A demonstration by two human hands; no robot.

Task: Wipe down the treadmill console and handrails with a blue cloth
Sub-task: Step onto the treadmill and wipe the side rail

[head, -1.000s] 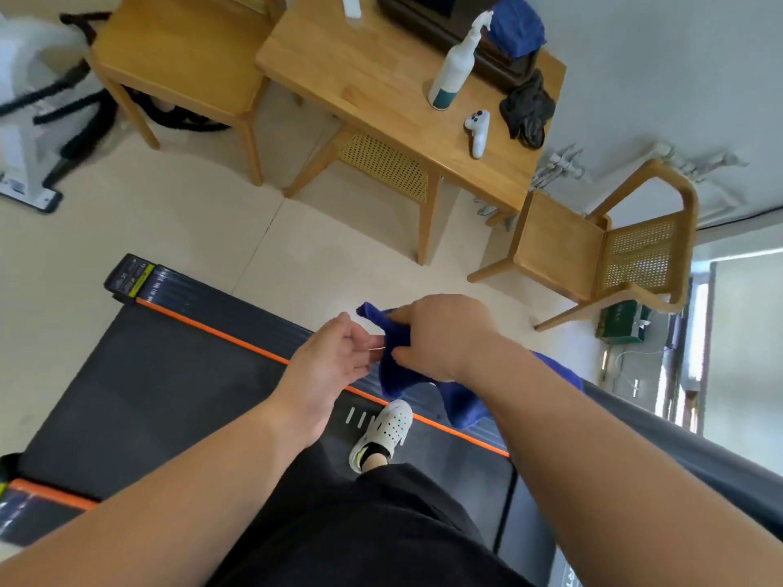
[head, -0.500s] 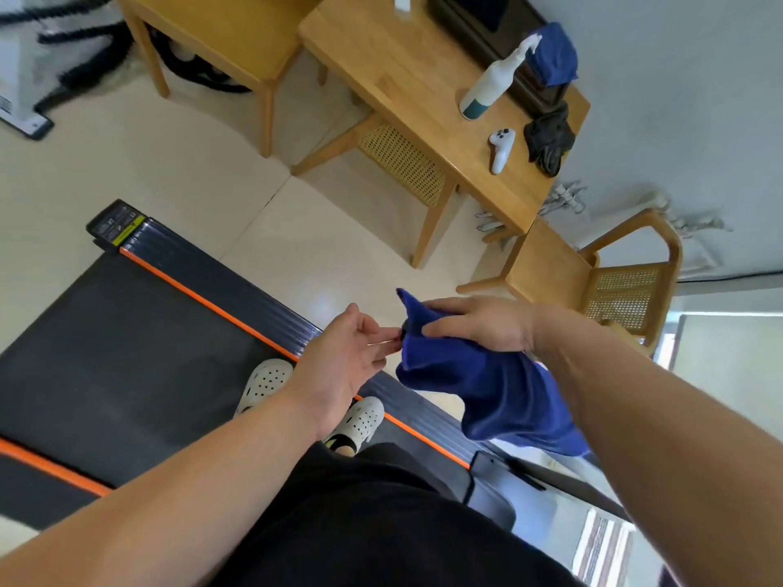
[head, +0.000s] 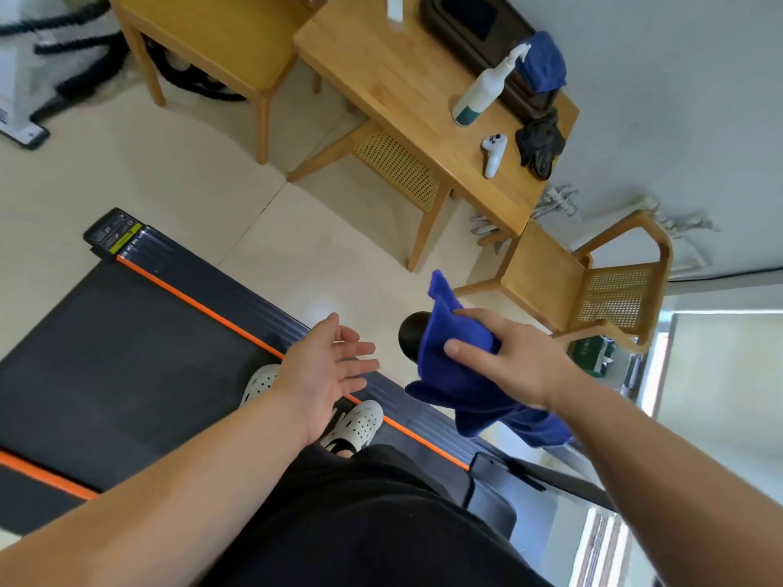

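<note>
A blue cloth [head: 459,379] is draped over the black rounded end of a treadmill handrail [head: 410,338]. My right hand [head: 504,358] grips the cloth around the rail, thumb on top. Loose folds of the cloth hang down below my wrist. My left hand [head: 328,368] hovers empty just left of the rail end, fingers spread and relaxed, not touching the cloth. The treadmill belt [head: 127,353] with its orange side stripe lies under my feet. The console is out of view.
A wooden table [head: 406,99] stands beyond the treadmill, carrying a spray bottle [head: 483,91], a white controller [head: 493,154], a dark rag and a second blue cloth [head: 544,65]. A wooden chair [head: 593,281] sits right beside the handrail. Tiled floor lies between.
My left hand has let go of the cloth and drawn back, fingers open. My right hand has carried the cloth rightward and closed it over the handrail end. The view has shifted left.
</note>
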